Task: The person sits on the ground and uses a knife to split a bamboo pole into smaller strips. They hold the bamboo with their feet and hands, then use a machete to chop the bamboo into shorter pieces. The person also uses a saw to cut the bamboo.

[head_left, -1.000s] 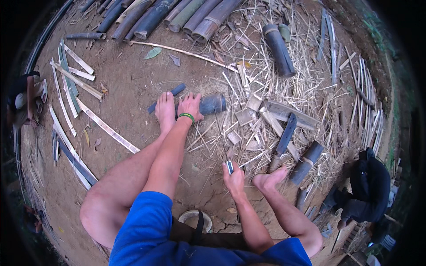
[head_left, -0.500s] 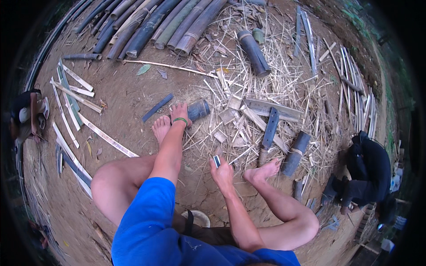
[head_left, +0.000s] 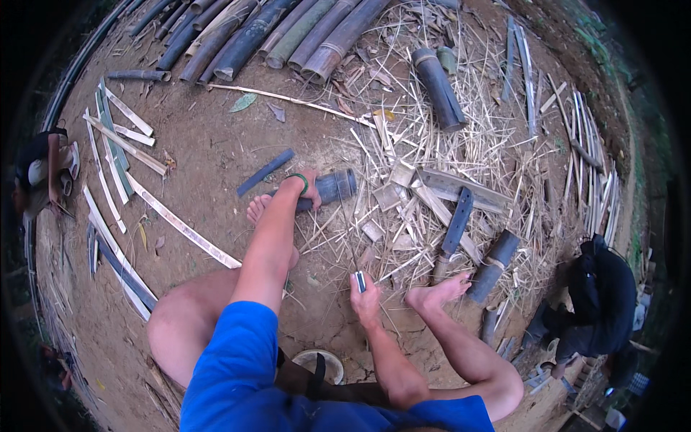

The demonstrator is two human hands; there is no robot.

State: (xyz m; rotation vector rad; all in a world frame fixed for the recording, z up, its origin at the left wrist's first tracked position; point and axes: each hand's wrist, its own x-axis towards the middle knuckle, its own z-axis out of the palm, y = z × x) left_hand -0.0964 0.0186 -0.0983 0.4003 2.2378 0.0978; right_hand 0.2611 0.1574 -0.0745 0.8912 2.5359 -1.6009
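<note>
My left hand (head_left: 311,190), with a green band at the wrist, is closed around a short dark bamboo section (head_left: 335,186) lying on the ground. Partly behind that forearm is my left foot (head_left: 258,207), near the section's left end. Close to my body, my right hand (head_left: 366,299) grips a small dark object with pale edges (head_left: 360,281), whose kind I cannot make out. A broad dark blade with a wooden handle (head_left: 456,222) rests beyond my right foot (head_left: 440,291), its tip against a split bamboo piece (head_left: 461,189).
Bamboo poles (head_left: 288,36) lie at the back left. Split strips (head_left: 183,223) are scattered on the left, with thin slivers (head_left: 489,108) on the right. Larger bamboo sections (head_left: 439,90) lie among them. People crouch at right (head_left: 601,302) and far left (head_left: 50,173). A pale bowl (head_left: 331,360) sits near me.
My left hand has turned rightward, from spread beside the bamboo section to wrapped over it. The view has shifted slightly. My right hand still grips the small object.
</note>
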